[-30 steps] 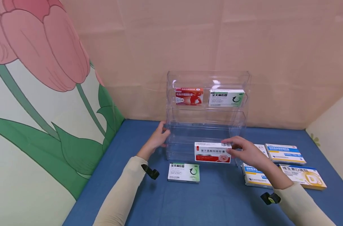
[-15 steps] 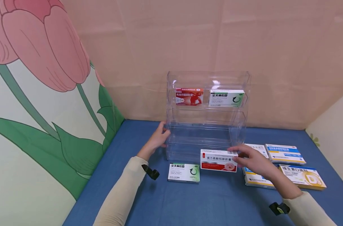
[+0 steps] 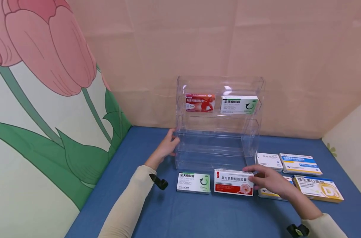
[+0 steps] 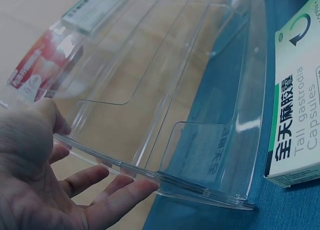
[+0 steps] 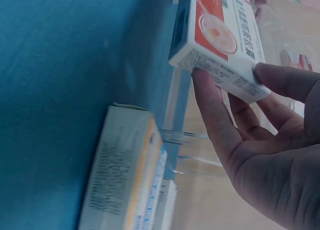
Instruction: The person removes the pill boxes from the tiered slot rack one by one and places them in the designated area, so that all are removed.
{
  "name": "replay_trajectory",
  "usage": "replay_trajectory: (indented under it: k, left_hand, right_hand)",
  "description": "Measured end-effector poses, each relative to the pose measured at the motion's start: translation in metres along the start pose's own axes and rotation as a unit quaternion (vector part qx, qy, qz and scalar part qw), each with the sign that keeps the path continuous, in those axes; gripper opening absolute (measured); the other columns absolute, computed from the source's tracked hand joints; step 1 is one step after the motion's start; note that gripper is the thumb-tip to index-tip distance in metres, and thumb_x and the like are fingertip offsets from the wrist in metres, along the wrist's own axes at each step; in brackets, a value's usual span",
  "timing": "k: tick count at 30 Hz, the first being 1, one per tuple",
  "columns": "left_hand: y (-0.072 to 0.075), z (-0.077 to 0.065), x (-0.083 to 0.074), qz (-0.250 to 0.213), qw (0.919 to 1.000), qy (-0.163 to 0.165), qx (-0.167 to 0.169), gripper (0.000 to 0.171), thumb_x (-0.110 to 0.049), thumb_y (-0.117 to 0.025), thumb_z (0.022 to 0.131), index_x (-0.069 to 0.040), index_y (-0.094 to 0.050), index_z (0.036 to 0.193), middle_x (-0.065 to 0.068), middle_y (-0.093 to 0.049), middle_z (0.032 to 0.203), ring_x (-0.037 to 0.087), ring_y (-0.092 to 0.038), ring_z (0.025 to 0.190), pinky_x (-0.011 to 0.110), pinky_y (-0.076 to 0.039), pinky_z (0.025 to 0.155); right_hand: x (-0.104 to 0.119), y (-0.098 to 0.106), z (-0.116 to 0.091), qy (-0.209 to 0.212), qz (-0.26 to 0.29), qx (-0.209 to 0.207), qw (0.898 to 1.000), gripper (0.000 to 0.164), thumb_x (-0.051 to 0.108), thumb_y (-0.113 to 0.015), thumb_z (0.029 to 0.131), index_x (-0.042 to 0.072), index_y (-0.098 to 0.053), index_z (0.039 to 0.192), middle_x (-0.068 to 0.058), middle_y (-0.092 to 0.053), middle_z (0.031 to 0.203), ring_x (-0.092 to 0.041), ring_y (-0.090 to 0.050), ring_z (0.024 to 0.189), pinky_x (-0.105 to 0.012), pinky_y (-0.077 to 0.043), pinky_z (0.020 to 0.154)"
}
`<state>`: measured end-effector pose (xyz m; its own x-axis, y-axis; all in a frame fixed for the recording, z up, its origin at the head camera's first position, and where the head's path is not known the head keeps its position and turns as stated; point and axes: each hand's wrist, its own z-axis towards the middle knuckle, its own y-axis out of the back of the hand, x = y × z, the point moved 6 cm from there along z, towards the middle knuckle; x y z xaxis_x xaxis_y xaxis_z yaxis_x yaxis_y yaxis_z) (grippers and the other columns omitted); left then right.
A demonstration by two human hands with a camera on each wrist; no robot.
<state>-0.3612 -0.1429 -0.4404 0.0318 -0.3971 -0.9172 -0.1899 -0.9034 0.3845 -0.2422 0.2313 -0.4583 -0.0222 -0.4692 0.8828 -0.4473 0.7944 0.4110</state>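
A clear plastic tiered rack (image 3: 210,161) stands near the backdrop. At its left side is my left hand (image 3: 166,146); in the left wrist view its thumb and fingers grip the side panel's edge. My right hand (image 3: 270,181) holds a white and red medicine box (image 3: 233,182) by its right end, in front of the rack. In the right wrist view the thumb (image 5: 282,81) presses one face, with fingers behind. A white and green capsule box (image 3: 193,182) lies flat just left of the held box.
On an upper tier sit a red medicine box (image 3: 199,103) and another white and green box (image 3: 239,104). To the right lie a vitamin D box (image 3: 318,188), a blue and white box (image 3: 300,164), a white box (image 3: 269,161) and a partly hidden box (image 3: 269,194).
My right hand has brought the white and red medicine box away from the rack's lowest tier, toward me and slightly right. The left hand stays at the rack's side.
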Motion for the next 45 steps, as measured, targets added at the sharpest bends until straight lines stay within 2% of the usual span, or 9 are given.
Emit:
replay_trajectory:
  k: [5,12,24,32,40,45]
  left_hand:
    - [0.000,0.000,-0.001,-0.004,1.0000,0.004,-0.001,0.058,-0.025,-0.046,0.101,-0.022,-0.025,0.156,0.021,-0.043,0.145,0.040,-0.051,0.125,0.052,-0.061,0.075]
    - [-0.001,0.001,-0.001,0.000,1.0000,0.002,0.000,0.058,-0.026,-0.046,0.102,-0.022,-0.025,0.156,0.020,-0.043,0.145,0.040,-0.052,0.124,0.047,-0.062,0.072]
    - [-0.001,0.001,0.001,0.003,1.0000,0.008,0.001,0.059,-0.027,-0.045,0.103,-0.024,-0.022,0.157,0.019,-0.042,0.146,0.039,-0.050,0.127,0.048,-0.061,0.073]
    - [-0.002,0.001,0.001,0.004,1.0000,0.000,-0.006,0.059,-0.027,-0.045,0.100,-0.021,-0.026,0.155,0.019,-0.045,0.143,0.039,-0.053,0.123,0.047,-0.061,0.069]
    - [-0.001,0.000,0.001,-0.001,1.0000,0.000,-0.006,0.058,-0.027,-0.045,0.101,-0.021,-0.026,0.155,0.020,-0.044,0.145,0.038,-0.053,0.121,0.048,-0.061,0.070]
    - [-0.001,0.001,0.002,-0.009,0.9999,0.003,-0.003,0.057,-0.027,-0.046,0.101,-0.021,-0.027,0.155,0.020,-0.043,0.146,0.039,-0.052,0.123,0.048,-0.061,0.071]
  right_hand:
    - [-0.008,-0.006,-0.001,-0.013,0.018,0.032,0.999,0.044,0.020,-0.065,0.099,0.002,-0.057,0.139,-0.028,-0.050,0.139,-0.029,-0.062,0.104,-0.042,-0.062,0.080]
    - [-0.022,-0.012,0.003,-0.021,0.025,0.041,0.999,0.042,0.016,-0.063,0.100,-0.001,-0.056,0.138,-0.025,-0.057,0.129,-0.028,-0.064,0.100,-0.045,-0.062,0.078]
    - [-0.020,-0.009,0.001,-0.009,-0.076,-0.004,0.997,0.041,0.016,-0.067,0.098,0.003,-0.060,0.136,-0.021,-0.060,0.129,-0.026,-0.064,0.100,-0.038,-0.060,0.076]
    - [-0.006,0.003,-0.005,0.033,-0.159,-0.029,0.986,0.038,0.016,-0.066,0.097,0.003,-0.063,0.133,-0.022,-0.063,0.129,-0.025,-0.066,0.101,-0.034,-0.056,0.072]
    - [0.019,0.017,-0.012,0.062,-0.178,-0.044,0.981,0.036,0.015,-0.065,0.099,0.004,-0.062,0.132,-0.020,-0.064,0.128,-0.027,-0.067,0.105,-0.036,-0.058,0.081]
    - [0.041,0.033,-0.014,0.079,-0.192,-0.070,0.976,0.037,0.019,-0.065,0.099,0.006,-0.062,0.134,-0.020,-0.063,0.130,-0.033,-0.065,0.109,-0.045,-0.060,0.084]
